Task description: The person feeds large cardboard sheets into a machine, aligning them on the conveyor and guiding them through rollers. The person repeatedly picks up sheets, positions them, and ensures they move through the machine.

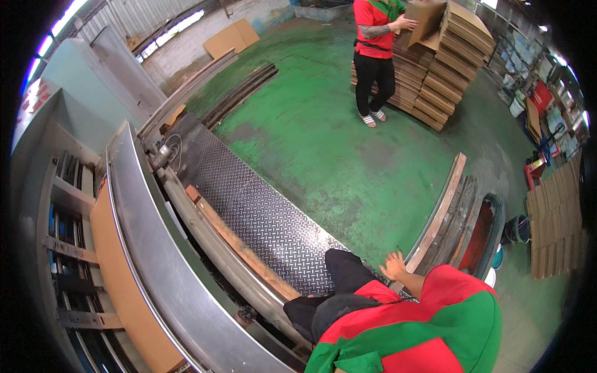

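Observation:
My right hand [393, 267] hangs out beside my body with its fingers apart and nothing in it. It is over the green floor, close to the near end of a long wooden beam [443, 205]. My left hand does not show. To my left runs a long, shiny metal ledge [163, 273] of a machine. Beyond that ledge, a flat brown cardboard sheet [127, 273] lies against the machine's rails and bars.
A patterned metal walkway [249, 205] stretches ahead beside a roller and plank. Further off, a person [376, 56] in red and green handles cardboard next to a tall cardboard stack [457, 68]. More stacked cardboard [555, 217] stands at right, past an oblong tub [491, 230].

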`<state>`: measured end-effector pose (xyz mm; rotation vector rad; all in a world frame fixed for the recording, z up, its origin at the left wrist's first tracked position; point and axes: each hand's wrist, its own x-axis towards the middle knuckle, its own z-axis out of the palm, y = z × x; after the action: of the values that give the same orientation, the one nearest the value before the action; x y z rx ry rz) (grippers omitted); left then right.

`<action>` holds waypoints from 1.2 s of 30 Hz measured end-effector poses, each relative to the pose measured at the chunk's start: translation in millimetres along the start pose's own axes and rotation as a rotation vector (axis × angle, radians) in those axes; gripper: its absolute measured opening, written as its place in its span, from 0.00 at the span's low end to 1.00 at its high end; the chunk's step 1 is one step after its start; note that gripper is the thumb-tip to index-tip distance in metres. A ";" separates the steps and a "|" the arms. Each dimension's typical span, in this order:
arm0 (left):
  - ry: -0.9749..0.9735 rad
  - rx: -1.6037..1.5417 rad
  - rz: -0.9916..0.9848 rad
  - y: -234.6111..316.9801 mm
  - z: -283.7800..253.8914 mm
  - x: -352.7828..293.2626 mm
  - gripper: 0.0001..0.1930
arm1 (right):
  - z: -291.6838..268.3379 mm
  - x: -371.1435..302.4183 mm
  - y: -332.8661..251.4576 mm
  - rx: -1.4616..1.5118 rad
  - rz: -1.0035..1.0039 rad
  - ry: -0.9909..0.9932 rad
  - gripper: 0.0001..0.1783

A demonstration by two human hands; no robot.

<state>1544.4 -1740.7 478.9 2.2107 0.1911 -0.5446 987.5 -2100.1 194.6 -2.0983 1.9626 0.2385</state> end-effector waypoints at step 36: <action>0.614 0.916 0.251 -57.2 -18.3 66.4 0.28 | -6.1 -41.8 8.9 0.210 0.049 0.104 0.25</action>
<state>1591.6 -1693.0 419.7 3.1839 -0.0441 0.2861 975.2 -2062.5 211.9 -1.9672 2.0012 -0.0666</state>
